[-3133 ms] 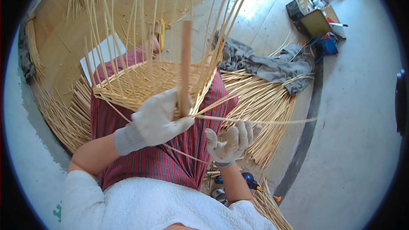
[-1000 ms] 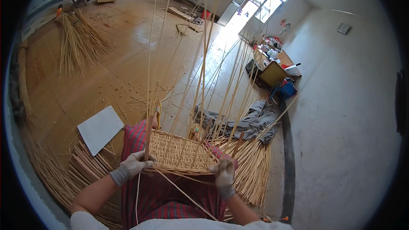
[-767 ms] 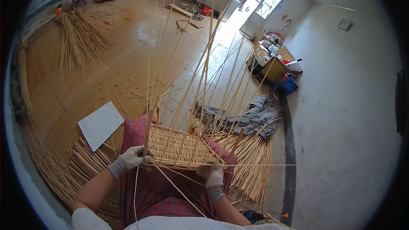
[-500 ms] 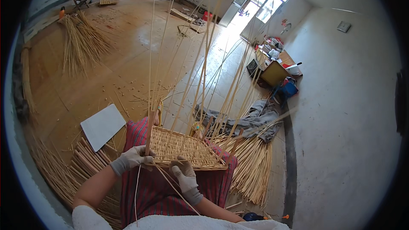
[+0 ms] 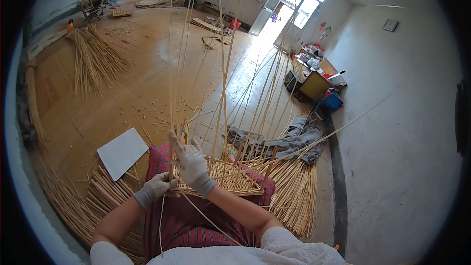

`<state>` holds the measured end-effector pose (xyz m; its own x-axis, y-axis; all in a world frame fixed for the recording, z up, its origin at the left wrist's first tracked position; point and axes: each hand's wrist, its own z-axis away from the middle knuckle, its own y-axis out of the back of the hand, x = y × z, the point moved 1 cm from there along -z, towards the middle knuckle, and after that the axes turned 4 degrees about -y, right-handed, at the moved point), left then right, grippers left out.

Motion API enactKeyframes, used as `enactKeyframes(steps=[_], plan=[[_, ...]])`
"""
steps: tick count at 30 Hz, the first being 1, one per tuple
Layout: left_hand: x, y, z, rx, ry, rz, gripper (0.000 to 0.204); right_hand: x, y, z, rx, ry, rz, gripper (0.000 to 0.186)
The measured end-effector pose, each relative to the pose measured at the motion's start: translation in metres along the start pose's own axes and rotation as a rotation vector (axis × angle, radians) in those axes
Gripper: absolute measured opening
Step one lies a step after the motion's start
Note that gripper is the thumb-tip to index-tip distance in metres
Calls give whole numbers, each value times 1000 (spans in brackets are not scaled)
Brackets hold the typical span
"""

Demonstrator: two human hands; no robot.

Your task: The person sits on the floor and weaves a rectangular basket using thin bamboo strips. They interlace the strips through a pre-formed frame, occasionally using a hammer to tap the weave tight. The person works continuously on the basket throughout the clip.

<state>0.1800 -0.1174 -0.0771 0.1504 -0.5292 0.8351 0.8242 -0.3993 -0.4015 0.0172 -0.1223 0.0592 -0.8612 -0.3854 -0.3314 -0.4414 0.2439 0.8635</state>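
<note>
A woven wicker panel (image 5: 231, 179), with tall thin rods rising from it and short wooden stakes at its corners, rests on my lap over red striped cloth (image 5: 171, 223). My left hand (image 5: 159, 184), in a pale glove with grey cuff, grips the near-left corner at the foot of a stake. My gloved right hand (image 5: 191, 162) is raised just above that corner, fingers stretched and apart, beside the upright stake and rods; whether it touches them I cannot tell. Loose strands hang below the panel. A long pale strand (image 5: 368, 109) reaches out toward the right wall.
A white board (image 5: 120, 153) and stick bundle (image 5: 105, 192) lie left; cane (image 5: 294, 196) and grey cloth (image 5: 299, 135) lie right. A cane heap (image 5: 95, 61) is farther back. A cluttered wooden table (image 5: 314, 66) stands near the open door (image 5: 282, 15). A wall bounds the right side.
My right hand has moved from the panel's right part leftward and up to the left corner stake, fingers now spread. My left hand, low right of that stake's foot earlier, keeps holding the corner.
</note>
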Motion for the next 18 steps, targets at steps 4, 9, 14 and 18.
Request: enactKeyframes(steps=[4, 9, 14, 18], plan=[[5, -10, 4, 79, -13, -7, 15, 22, 13, 57, 289, 112, -111, 70], [-7, -6, 0, 223, -70, 0, 13, 77, -26, 179, -17, -104, 92, 62], [1, -25, -2, 186, -46, -93, 14, 49, -27, 133, -10, -56, 62, 77], [-8, -6, -4, 202, -30, -75, 17, 39, -50, 115, -293, -82, 217, 83]])
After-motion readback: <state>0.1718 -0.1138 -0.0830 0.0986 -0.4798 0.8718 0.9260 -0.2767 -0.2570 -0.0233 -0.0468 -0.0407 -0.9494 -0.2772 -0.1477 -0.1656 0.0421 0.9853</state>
